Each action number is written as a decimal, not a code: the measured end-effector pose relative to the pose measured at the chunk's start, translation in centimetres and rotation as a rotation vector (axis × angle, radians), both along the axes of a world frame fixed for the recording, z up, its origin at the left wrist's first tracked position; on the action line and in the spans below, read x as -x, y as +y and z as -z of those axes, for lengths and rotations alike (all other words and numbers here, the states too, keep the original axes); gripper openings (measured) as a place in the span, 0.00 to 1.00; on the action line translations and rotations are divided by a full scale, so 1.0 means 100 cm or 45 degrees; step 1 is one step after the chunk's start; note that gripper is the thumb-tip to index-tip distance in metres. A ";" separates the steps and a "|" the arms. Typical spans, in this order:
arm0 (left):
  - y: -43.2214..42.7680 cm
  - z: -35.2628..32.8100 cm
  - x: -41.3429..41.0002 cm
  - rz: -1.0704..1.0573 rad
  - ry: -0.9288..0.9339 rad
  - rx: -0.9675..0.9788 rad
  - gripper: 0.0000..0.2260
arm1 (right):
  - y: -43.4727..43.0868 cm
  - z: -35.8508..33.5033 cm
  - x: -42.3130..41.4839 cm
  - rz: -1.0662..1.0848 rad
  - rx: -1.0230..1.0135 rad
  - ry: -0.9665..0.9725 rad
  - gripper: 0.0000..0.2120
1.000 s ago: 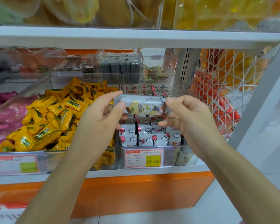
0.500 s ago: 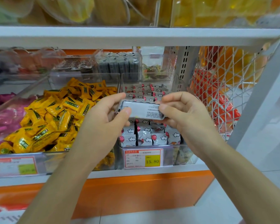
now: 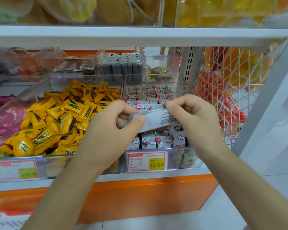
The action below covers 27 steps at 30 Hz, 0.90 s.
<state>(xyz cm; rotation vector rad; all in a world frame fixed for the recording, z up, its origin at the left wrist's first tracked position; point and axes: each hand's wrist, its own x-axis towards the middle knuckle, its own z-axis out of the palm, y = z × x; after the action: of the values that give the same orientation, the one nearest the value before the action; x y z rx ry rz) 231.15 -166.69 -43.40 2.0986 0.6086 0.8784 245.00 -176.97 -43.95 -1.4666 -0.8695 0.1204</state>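
Over bin (image 3: 178,148), 2 hands (image 3: 105,130) (image 3: 199,120), apparently 1 packet (image 3: 156,118)

The scene is lit brightly and evenly; only soft shadows are cast beneath the shelf (image 3: 140,36). Faint glare is caught on the clear bins (image 3: 68,80). Lines are bowed toward the edges, and the held packet (image 3: 158,117) is smeared by motion.

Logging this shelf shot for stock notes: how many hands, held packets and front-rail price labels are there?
Hands, left hand and right hand: 2
Grey-white plastic snack packet pinched between them: 1
Red-bordered paper price labels, one reading 15.80, one blurred: 2
Total: 5
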 end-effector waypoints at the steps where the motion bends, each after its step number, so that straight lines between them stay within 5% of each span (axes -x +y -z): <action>1: 0.000 -0.001 0.000 -0.004 -0.018 0.022 0.02 | 0.000 0.000 0.000 -0.009 0.003 -0.008 0.06; 14: 0.006 -0.008 0.007 0.008 0.009 -0.067 0.11 | -0.005 -0.003 -0.001 -0.088 0.035 -0.091 0.05; 27: 0.009 -0.006 0.008 0.028 0.042 -0.127 0.13 | -0.004 -0.005 -0.009 -0.228 0.171 0.126 0.05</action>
<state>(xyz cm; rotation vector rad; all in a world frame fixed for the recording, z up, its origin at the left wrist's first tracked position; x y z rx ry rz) 230.38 -165.82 -42.84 2.2090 0.5682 0.8792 245.87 -177.36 -43.49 -1.4921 -0.9253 0.3886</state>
